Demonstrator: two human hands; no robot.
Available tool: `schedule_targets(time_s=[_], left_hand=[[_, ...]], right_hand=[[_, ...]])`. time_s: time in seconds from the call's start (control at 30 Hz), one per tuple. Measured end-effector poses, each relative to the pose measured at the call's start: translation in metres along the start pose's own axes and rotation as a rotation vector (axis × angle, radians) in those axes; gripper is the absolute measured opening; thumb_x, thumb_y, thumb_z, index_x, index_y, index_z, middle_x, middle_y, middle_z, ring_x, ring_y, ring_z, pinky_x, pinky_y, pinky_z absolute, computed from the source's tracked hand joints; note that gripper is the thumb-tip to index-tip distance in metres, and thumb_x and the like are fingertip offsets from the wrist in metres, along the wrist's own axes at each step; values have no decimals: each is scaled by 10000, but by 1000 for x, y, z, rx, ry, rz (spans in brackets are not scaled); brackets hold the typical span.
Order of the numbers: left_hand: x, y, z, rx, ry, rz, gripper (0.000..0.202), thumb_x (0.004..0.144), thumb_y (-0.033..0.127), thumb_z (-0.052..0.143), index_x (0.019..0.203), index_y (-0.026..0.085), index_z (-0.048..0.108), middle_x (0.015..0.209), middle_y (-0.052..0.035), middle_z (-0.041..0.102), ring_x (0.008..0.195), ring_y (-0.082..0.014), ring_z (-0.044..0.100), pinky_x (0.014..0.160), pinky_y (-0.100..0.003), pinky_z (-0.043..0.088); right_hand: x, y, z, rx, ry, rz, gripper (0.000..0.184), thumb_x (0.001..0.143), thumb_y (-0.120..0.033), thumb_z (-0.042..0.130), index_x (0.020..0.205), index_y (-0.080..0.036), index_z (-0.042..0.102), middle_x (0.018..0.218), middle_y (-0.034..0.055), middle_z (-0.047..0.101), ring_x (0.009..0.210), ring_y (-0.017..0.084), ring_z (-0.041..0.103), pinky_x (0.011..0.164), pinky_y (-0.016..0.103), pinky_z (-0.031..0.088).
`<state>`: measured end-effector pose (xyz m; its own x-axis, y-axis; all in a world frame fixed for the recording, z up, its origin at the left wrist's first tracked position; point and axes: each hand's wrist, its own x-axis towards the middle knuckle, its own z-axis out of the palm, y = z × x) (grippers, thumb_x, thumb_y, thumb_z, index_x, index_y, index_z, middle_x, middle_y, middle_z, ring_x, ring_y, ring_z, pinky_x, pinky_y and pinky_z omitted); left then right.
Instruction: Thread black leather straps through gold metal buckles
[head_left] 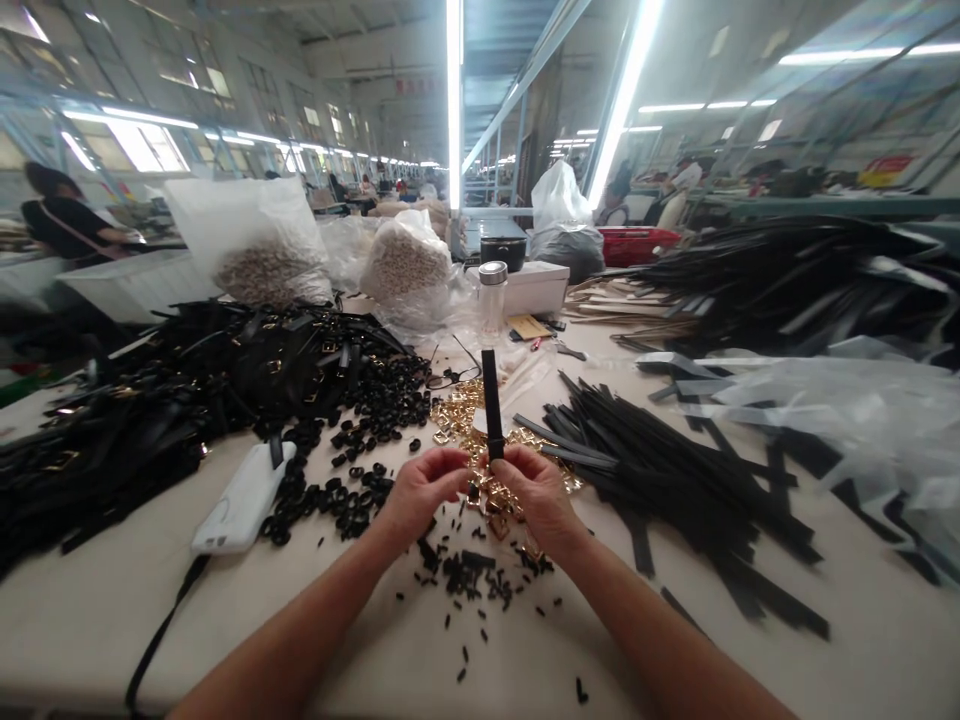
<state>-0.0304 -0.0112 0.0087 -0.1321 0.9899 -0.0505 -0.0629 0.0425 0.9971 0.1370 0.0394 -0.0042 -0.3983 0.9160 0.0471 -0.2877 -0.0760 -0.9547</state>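
My right hand [538, 492] is closed on a black strap [491, 395], which stands nearly upright with a narrow band across it just above the fingers. Beside the strap's lower end, my left hand [426, 488] has its thumb and fingers pinched together. What they hold, if anything, is too small to make out. Around and behind both hands lies a heap of gold metal buckles [454, 412]. Small black loops [360, 505] are scattered to the left. Short black scraps [469, 575] lie below the hands on the pale table [360, 640].
Black straps with gold buckles [247, 365] are heaped left, near a white power bank [244, 497] with a cord. Black strips [667, 480] and plastic sheeting [847, 400] lie right. A glass jar [493, 300], eyeglasses [454, 375] and filled plastic bags [409, 260] stand behind. A person [64, 215] is far left.
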Motion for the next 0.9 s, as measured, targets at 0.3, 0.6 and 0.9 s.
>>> schedule_targets(time_s=[0.3, 0.6, 0.9], left_hand=[[32, 26, -89, 716, 196, 93, 261, 715, 431, 674, 797, 186, 708, 733, -27, 712, 678, -188, 626, 619, -266, 439], [60, 12, -71, 1163, 28, 94, 139, 719, 262, 601, 697, 228, 734, 730, -38, 728, 678, -209, 621, 646, -281, 397], [31, 5, -43, 616, -12, 77, 160, 728, 279, 597, 830, 185, 677, 727, -19, 679, 657, -170, 615, 652, -281, 478]], right_hand=[[3, 1, -5, -93, -77, 40, 331, 738, -480, 704, 741, -184, 557, 692, 9, 667, 599, 132, 614, 590, 273, 526], [2, 3, -2, -146, -93, 57, 284, 769, -431, 652, 742, -178, 527, 628, -28, 609, 433, 64, 484, 408, 181, 389], [0, 10, -3, -290, -98, 17, 215, 827, -380, 595, 785, -180, 530, 580, -47, 589, 379, 70, 506, 331, 152, 368]])
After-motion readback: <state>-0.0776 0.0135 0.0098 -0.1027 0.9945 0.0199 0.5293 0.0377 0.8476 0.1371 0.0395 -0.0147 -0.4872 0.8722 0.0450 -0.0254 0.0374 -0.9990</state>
